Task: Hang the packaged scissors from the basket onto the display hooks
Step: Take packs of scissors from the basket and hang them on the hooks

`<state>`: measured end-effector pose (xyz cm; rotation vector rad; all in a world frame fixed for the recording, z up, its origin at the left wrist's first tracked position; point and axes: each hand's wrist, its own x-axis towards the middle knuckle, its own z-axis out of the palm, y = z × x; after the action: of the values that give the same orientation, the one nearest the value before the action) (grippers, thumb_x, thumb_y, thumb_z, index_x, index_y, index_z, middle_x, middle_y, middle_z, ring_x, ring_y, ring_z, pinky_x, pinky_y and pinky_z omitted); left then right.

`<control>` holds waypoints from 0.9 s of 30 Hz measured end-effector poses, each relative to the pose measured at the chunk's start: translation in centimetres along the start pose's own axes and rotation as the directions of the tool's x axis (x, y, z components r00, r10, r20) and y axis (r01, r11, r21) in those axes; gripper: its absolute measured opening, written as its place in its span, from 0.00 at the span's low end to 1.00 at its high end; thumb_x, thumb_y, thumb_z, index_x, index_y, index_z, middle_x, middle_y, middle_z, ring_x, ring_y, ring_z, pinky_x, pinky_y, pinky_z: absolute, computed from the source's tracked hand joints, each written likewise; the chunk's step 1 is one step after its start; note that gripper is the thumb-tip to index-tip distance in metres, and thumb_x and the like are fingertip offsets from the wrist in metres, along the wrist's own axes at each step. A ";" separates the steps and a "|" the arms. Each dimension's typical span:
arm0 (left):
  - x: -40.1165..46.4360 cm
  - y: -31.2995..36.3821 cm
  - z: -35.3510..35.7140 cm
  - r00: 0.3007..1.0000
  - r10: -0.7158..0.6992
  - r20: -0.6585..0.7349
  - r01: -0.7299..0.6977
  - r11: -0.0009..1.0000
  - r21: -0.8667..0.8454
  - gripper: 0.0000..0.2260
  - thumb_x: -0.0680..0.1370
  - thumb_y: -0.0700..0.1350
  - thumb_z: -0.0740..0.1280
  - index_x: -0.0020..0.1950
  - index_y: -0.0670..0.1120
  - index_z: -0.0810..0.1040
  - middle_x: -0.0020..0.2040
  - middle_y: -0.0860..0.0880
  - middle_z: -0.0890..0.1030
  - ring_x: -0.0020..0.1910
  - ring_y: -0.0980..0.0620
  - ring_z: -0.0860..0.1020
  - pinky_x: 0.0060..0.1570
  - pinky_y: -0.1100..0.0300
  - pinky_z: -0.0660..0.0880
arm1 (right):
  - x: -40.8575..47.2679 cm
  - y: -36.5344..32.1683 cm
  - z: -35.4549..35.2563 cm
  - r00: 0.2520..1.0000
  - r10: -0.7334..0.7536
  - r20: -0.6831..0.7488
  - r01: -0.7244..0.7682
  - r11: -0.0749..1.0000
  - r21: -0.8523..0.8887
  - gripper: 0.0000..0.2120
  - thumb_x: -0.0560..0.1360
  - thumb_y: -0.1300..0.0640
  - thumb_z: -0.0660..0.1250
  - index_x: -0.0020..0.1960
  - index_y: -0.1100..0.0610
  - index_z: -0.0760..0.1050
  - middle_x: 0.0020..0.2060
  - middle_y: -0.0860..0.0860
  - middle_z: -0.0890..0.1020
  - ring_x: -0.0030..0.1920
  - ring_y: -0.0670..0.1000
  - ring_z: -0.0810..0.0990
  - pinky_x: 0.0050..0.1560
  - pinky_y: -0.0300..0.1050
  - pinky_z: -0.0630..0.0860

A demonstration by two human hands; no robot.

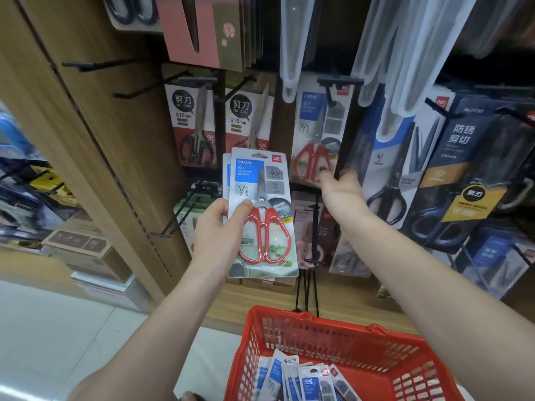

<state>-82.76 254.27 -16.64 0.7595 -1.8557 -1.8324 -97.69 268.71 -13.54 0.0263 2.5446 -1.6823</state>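
My left hand [223, 227] grips a stack of packaged scissors [262, 215] with red handles and blue HOME labels, held upright in front of the display. My right hand [340, 189] reaches up to the matching red-handled package [314, 146] hanging on a black display hook [338, 82]; its fingertips touch the pack's lower edge. Whether it grasps the pack is unclear. Below, the red basket [376, 337] holds several more of the same packages [304, 377] lying flat.
Other scissors packs hang left [192, 123] and right [463, 169] of the target hook. Bare black hooks [95, 65] stick out of the wooden panel at left. Clear packs hang overhead. Cardboard boxes [84, 247] sit on the floor at left.
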 end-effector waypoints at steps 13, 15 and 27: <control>-0.5 0.5 0.7 0.989 0.130 0.067 -0.132 0.990 0.040 0.18 0.81 0.54 0.71 0.41 0.42 0.74 0.38 0.44 0.81 0.40 0.52 0.81 0.45 0.50 0.78 | -7.5 2.1 -0.1 0.894 -0.084 0.441 -0.063 0.950 0.307 0.15 0.77 0.51 0.76 0.60 0.56 0.78 0.51 0.55 0.88 0.49 0.55 0.89 0.52 0.55 0.85; -0.8 1.0 0.6 0.988 0.130 0.084 -0.131 0.991 0.008 0.24 0.79 0.57 0.70 0.45 0.36 0.70 0.45 0.33 0.78 0.42 0.47 0.79 0.48 0.45 0.77 | -7.7 2.2 -0.3 0.886 -0.102 0.453 -0.067 0.937 0.342 0.12 0.79 0.54 0.74 0.60 0.57 0.78 0.51 0.55 0.88 0.49 0.55 0.89 0.46 0.50 0.85; -0.7 0.8 0.8 0.965 0.253 0.071 -0.261 0.953 0.153 0.24 0.86 0.55 0.64 0.44 0.34 0.70 0.39 0.44 0.82 0.38 0.55 0.79 0.37 0.60 0.73 | -9.4 3.7 -0.8 0.950 -0.152 0.273 0.024 0.907 0.421 0.10 0.78 0.57 0.74 0.58 0.50 0.80 0.51 0.49 0.87 0.54 0.53 0.87 0.61 0.61 0.82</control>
<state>-82.81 255.34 -15.87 0.4980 -2.0464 -1.5662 -88.20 271.27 -15.78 -0.2985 1.9642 -2.0488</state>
